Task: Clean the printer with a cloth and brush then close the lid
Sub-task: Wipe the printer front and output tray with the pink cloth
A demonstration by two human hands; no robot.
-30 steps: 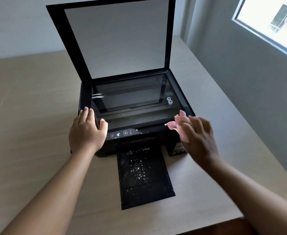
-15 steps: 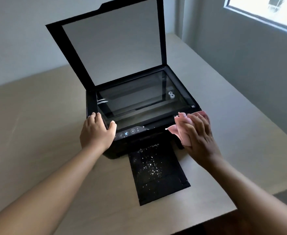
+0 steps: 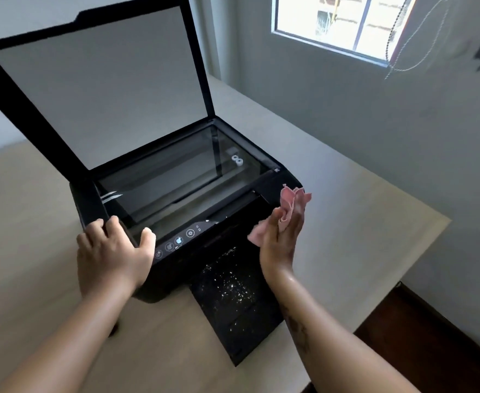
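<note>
A black printer [image 3: 227,222] stands on a light wooden table [image 3: 346,217]. Its scanner lid [image 3: 96,89] is raised, baring the glass [image 3: 176,177]. The paper output tray [image 3: 233,302] sticks out at the front, speckled with white dust. My left hand [image 3: 111,256] rests flat on the printer's front left corner, thumb near the control buttons. My right hand [image 3: 284,236] is lifted just off the printer's front right corner, turned on edge, holding a crumpled pink cloth [image 3: 288,208]. No brush is in view.
The table's right edge [image 3: 431,236] runs close to a grey wall with a window [image 3: 343,21]. Dark floor [image 3: 420,344] shows at the lower right. Thin cords [image 3: 412,49] hang by the window.
My right hand has lifted off the printer's front right corner and turned on edge with the cloth. The view swung right and upward. The left hand stays on the front left corner.
</note>
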